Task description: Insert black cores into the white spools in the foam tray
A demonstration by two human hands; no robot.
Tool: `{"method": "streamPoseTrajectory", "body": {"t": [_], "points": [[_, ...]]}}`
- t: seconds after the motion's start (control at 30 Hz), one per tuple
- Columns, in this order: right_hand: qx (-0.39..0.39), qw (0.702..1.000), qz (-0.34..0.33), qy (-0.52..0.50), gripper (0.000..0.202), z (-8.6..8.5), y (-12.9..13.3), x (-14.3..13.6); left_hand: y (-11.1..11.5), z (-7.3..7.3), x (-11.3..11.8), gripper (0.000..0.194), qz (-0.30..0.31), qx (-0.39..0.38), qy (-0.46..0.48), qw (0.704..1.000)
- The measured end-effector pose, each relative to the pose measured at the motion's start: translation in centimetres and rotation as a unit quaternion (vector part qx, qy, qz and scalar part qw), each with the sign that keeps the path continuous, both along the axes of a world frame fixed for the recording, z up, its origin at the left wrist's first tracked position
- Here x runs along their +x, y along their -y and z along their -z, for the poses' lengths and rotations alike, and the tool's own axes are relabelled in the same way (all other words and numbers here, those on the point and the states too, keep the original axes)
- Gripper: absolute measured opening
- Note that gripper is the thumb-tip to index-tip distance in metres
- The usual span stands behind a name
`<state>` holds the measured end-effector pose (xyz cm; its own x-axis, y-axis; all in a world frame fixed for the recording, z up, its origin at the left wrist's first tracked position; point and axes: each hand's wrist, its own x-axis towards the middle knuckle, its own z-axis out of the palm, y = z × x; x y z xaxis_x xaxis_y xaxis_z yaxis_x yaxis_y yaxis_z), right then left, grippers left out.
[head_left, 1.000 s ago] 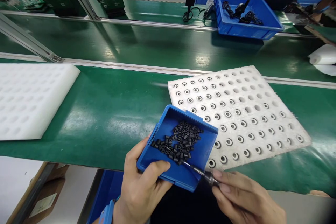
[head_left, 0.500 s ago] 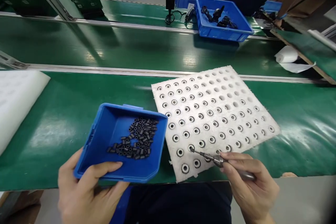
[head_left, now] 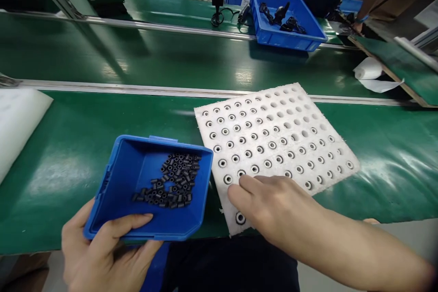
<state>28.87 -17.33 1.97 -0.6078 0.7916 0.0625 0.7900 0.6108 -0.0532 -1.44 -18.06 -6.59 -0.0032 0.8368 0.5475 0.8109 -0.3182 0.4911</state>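
Observation:
My left hand [head_left: 112, 251] holds a blue plastic bin [head_left: 114, 182] tilted towards me, thumb inside over the front edge. Small black sleeves [head_left: 181, 173] lie in a loose heap in it. My right hand [head_left: 267, 200] is closed, fingertips pressed down at the near left part of a white foam board [head_left: 219, 191]. What those fingers hold is hidden beneath the hand. Rows of holes cover the board. Many contain pale ring-shaped parts [head_left: 240, 217] with dark centres; holes towards the far right corner hold nothing. The forearm covers the board's near edge.
Another white foam sheet [head_left: 20, 123] lies at the left on the green bench [head_left: 85, 155]. Beyond a metal rail stands a blue crate [head_left: 290, 41] with black cables. A white roll [head_left: 367, 69] sits at the right, beside a green-topped board [head_left: 415, 61].
My right hand has turned over and moved left across the foam board; the slim metal tool it held is no longer visible. The bin has shifted slightly left in view.

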Motion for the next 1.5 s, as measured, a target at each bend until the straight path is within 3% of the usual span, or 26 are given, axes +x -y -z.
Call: {"method": "streamPoseTrajectory", "body": {"t": [0.07,0.2,0.43,0.6,0.8,1.0,1.23,1.5], "points": [[0.019,1.000,-0.003,-0.006,0.036,0.5,-0.1,-0.3,0.1,-0.4,0.3,0.024,-0.019,-0.017,0.003,1.000],[0.083,0.996,0.002,-0.012,0.034,1.3,0.5,-0.5,0.0,-1.0,0.8,0.019,0.006,-0.028,-0.001,1.000],[0.079,0.996,0.032,-0.017,0.031,1.4,0.4,-0.6,0.3,-1.2,0.7,0.016,0.025,0.004,0.007,1.000],[0.167,0.985,0.034,-0.015,0.030,2.1,1.0,-0.9,0.9,-1.6,0.4,0.016,0.059,0.047,-0.019,0.997],[0.184,0.981,0.053,-0.032,0.025,2.8,0.7,-1.0,1.5,-2.1,0.4,0.018,0.056,0.045,-0.003,0.997],[0.208,0.971,0.107,-0.059,0.020,3.8,0.2,0.8,1.8,-1.6,-0.2,0.021,0.079,0.052,-0.014,0.995],[0.205,0.972,0.100,-0.060,0.023,4.6,0.5,-0.4,1.4,-1.8,1.1,0.015,0.079,0.052,0.003,0.995],[0.181,0.974,0.104,-0.088,0.027,4.3,1.3,1.0,0.7,-0.8,0.6,0.018,0.080,0.060,-0.012,0.995]]}}
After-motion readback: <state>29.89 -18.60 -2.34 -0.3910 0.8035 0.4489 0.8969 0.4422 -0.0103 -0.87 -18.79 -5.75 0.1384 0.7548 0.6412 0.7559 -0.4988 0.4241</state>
